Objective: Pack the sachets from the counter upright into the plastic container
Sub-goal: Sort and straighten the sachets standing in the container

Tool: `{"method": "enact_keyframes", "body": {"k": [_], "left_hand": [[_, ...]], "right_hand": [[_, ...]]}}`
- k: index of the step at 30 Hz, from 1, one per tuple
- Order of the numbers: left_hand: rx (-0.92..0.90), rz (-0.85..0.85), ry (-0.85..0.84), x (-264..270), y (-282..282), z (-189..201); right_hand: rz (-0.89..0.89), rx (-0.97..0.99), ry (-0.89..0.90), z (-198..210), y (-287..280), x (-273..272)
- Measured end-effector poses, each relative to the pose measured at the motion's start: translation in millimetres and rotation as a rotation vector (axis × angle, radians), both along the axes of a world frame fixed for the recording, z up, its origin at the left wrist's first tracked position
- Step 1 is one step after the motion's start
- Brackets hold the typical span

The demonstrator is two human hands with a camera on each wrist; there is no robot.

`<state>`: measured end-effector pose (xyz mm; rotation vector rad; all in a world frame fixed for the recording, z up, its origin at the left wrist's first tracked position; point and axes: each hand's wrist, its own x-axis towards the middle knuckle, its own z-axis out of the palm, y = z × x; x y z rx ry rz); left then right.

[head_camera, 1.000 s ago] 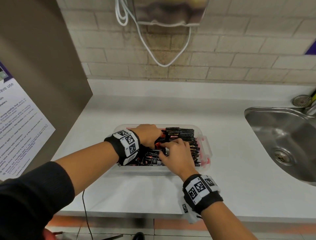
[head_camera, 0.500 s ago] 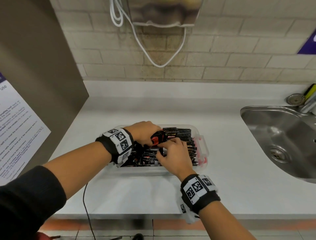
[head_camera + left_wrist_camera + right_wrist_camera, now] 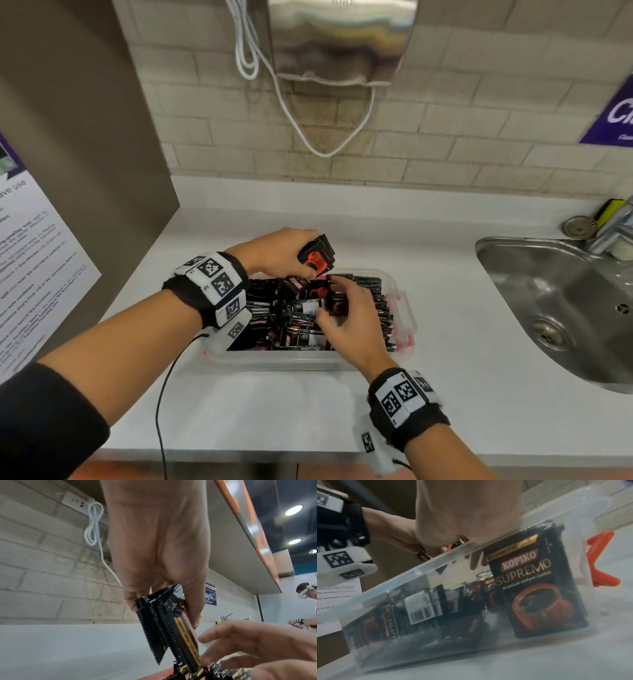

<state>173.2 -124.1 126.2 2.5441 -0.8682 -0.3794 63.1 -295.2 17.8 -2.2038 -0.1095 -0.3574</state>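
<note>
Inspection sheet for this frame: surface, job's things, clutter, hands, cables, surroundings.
Surface: white counter.
Job's things: clear plastic container on the counter, holding black sachets; upright row at right, jumbled ones at left.
Clutter: nothing seen on the counter.
Hands: left hand grips a bundle of sachets above the container; right hand reaches into the container, grip unclear.
Cables: black cable trailing over the counter's front edge; white cord looped on the wall.
Surroundings: steel sink, brick wall, wall dryer, posted notice.
</note>
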Motion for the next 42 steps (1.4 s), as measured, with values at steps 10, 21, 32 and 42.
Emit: {"method": "enact_keyframes", "body": {"k": [10,21,32,42], "left_hand": [[-0.528,0.119,0.176,-22.3,-24.8,1.5],[-0.73,0.29,0.398,-41.0,-51.3,-19.4],[-0.414,0.126,0.564,-37.5,-47.3,-8.4],[-0.62,0.105,0.544,-39.0,-60.9,-17.1]], "right_hand": [[0.259,0.616,0.261,39.3,-19.9,0.7],[0.179,0.575,0.243,44.1,-39.4,0.4],[0.323,-0.131,0.16,58.0,-66.8,0.1],[0.273,-0.234,0.252,67.6,-75.2,6.8]]}}
